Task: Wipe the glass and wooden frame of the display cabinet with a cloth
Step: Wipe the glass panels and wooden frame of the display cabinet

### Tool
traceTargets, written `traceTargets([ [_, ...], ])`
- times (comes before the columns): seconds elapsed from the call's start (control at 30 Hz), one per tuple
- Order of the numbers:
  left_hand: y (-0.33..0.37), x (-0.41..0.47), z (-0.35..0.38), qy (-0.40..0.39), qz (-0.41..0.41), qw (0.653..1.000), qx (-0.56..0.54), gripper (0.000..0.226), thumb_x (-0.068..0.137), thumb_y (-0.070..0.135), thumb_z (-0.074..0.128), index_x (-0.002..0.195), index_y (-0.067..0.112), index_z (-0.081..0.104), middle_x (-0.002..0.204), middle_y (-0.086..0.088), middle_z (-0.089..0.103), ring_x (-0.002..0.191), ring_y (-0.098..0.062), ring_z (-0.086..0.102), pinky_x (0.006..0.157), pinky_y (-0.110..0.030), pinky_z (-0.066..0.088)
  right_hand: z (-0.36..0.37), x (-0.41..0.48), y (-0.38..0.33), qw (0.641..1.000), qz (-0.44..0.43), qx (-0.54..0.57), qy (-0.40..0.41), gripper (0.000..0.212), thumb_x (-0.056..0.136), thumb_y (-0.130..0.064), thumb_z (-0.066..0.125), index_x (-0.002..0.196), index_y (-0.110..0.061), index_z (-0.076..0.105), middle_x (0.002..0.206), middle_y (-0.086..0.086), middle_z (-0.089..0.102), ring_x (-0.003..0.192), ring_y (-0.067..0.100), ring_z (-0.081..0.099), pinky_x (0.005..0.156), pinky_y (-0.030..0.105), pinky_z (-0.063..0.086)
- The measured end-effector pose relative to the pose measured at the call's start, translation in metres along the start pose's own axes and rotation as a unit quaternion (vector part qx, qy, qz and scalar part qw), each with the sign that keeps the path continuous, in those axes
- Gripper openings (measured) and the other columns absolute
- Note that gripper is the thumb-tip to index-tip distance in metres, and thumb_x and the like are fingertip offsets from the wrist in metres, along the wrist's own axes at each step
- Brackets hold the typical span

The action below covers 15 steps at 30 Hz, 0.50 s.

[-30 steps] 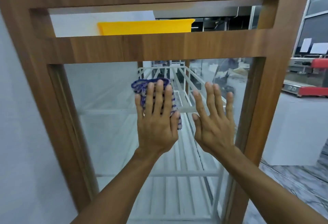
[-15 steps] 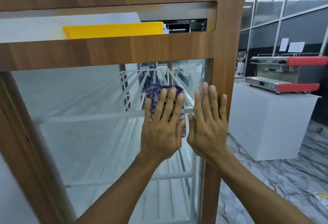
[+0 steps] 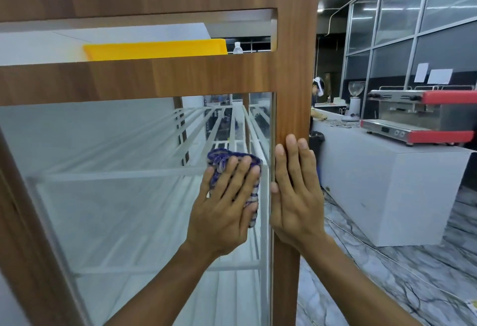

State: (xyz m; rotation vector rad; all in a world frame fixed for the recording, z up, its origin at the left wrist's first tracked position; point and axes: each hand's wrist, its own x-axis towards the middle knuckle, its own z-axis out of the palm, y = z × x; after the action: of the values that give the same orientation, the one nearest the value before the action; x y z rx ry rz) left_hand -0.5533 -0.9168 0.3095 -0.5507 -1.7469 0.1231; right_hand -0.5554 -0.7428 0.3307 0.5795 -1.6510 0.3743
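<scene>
Your flat-fingered left hand (image 3: 222,209) pressed the cloth (image 3: 219,156) on the glass (image 3: 116,196). At 3 o'clock, your right hand (image 3: 296,196) lay straight-fingered on the frame (image 3: 293,93).

The view counts two hands, a left hand (image 3: 222,212) and a right hand (image 3: 296,196), one cloth (image 3: 219,156), one display cabinet (image 3: 294,67), one yellow tray (image 3: 154,48) at eleven o'clock, one bottle (image 3: 238,48) at twelve, and toward two and three o'clock two paper sheets (image 3: 439,76), one grinder (image 3: 355,103) and one espresso machine (image 3: 423,116).

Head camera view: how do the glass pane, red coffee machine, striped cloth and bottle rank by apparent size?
Largest first:
glass pane
red coffee machine, farther away
striped cloth, partly under the left hand
bottle, only its top showing
</scene>
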Motion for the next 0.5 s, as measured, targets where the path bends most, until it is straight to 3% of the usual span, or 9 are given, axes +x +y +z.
traceTargets([
  [0.17, 0.021, 0.046, 0.001, 0.034, -0.08, 0.996, -0.029, 0.06, 0.107, 0.031, 0.034, 0.161, 0.008, 0.024, 0.169, -0.012, 0.019, 0.159, -0.028, 0.009, 0.129, -0.053, 0.004, 0.002, -0.002, 0.0, 1.0, 0.006, 0.013, 0.011, 0.051, 0.107, -0.019, 0.027, 0.154, 0.001, 0.025, 0.164, 0.016, 0.02, 0.156, 0.033, 0.013, 0.121, 0.062, 0.025],
  [0.37, -0.001, -0.005, -0.004, -0.034, 0.034, 0.999, 0.014, 0.061, 0.106, 0.032, 0.038, 0.162, 0.012, 0.023, 0.169, -0.01, 0.023, 0.16, -0.027, 0.013, 0.129, -0.052, 0.009, 0.002, -0.005, -0.001, 1.0, 0.007, 0.014, 0.012, 0.051, 0.105, -0.014, 0.032, 0.153, 0.003, 0.029, 0.163, 0.019, 0.023, 0.156, 0.034, 0.013, 0.12, 0.064, 0.027],
  [0.5, -0.01, 0.04, -0.011, 0.028, -0.096, 0.995, -0.017, 0.063, 0.105, 0.031, 0.04, 0.161, 0.008, 0.023, 0.168, -0.012, 0.02, 0.159, -0.029, 0.01, 0.128, -0.054, 0.006, 0.004, -0.006, -0.005, 1.0, 0.023, 0.013, 0.012, 0.049, 0.107, -0.016, 0.031, 0.152, 0.004, 0.032, 0.163, 0.019, 0.022, 0.156, 0.034, 0.012, 0.121, 0.062, 0.026],
])
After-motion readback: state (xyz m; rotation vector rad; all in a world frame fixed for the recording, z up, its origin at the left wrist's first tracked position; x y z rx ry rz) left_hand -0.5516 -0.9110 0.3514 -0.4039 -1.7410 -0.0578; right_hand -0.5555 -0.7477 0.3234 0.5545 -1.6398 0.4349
